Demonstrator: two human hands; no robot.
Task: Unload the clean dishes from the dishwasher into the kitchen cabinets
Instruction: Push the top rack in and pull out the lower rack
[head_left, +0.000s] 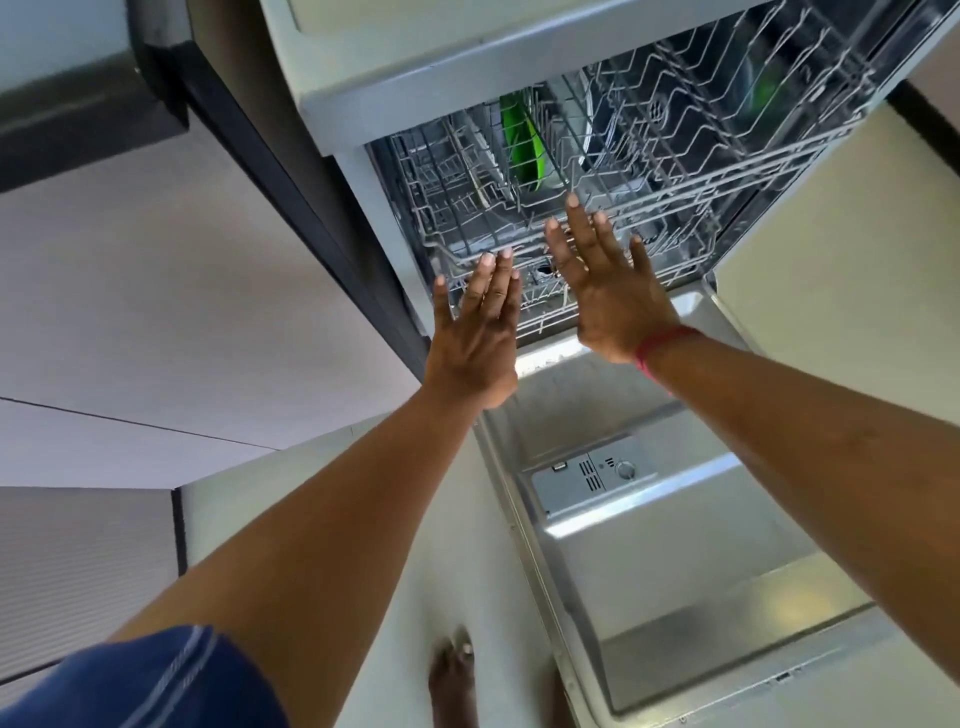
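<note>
Over the open door (675, 545), left hand (475, 332) and right hand (613, 291) are held flat at the rack (675, 156) front, fingers straight and spread, nothing grasped. A green plate (524, 145) is seen upright deeper inside the rack.

- Floor (831, 208): pale, smooth, without pattern.
- Bare foot (453, 680): stands on the floor at its near edge, toes pointing forward; blurred.
- Skirting strip (924, 119): dark, along the floor's far right edge.
- Sleeve (145, 680): blue with a pale stitched line.
- Wrist thread (660, 345): red.
- Glossy dark panel (78, 104): far left; type cannot be determined.
</note>
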